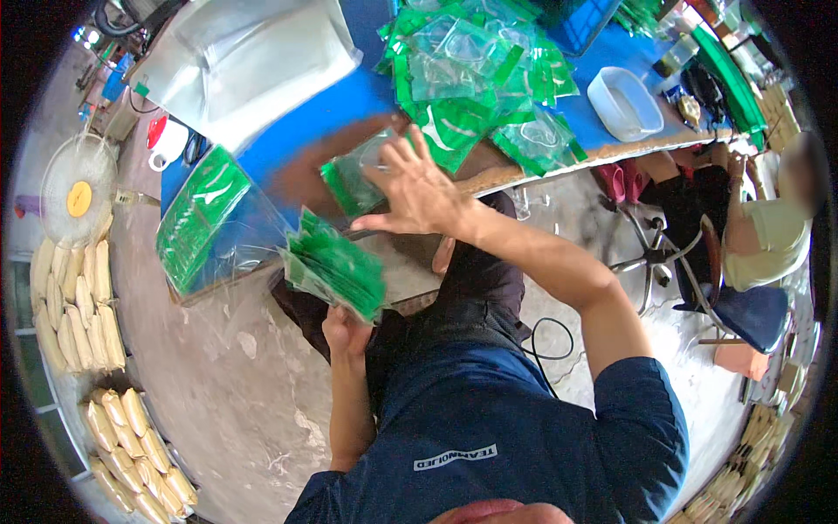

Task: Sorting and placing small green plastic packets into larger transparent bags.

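My left hand (346, 332) grips a thick stack of green and clear plastic packets (336, 269) by its lower end, just off the table's front edge. My right hand (417, 188) reaches over the table with its fingers spread. Beneath its fingertips lies a single packet (349, 182), clear with a green strip; I cannot tell whether they touch it. To the right of that hand is a large loose heap of similar packets (463, 65). A clear plastic bag holding green packets (202, 218) lies at the table's left corner.
The blue-topped table (305, 109) carries clear plastic sheets (244, 61) at the back left and a white plastic tub (627, 105) at the right. A fan (78, 188) and stacked beige bundles (78, 306) stand left. Another person (768, 227) sits at the far right.
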The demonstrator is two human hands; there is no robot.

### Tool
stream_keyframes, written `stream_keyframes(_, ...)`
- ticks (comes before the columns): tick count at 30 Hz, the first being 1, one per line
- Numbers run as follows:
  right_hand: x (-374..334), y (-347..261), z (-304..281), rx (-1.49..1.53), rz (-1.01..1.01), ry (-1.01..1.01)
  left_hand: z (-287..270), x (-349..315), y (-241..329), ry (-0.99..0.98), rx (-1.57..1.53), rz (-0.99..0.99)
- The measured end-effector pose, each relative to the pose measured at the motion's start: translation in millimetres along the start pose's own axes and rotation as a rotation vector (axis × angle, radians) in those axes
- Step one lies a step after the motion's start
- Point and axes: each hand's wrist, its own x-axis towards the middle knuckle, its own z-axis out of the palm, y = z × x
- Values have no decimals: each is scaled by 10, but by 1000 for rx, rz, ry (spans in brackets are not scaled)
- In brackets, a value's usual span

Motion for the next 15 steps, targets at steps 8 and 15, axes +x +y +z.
stream_keyframes(8,-17,-165,263,141,-10,109,166,168,-37,125,-272,82)
stream_keyframes(15,-312,98,112,158,186,409,454,299,-62,217,-129,55)
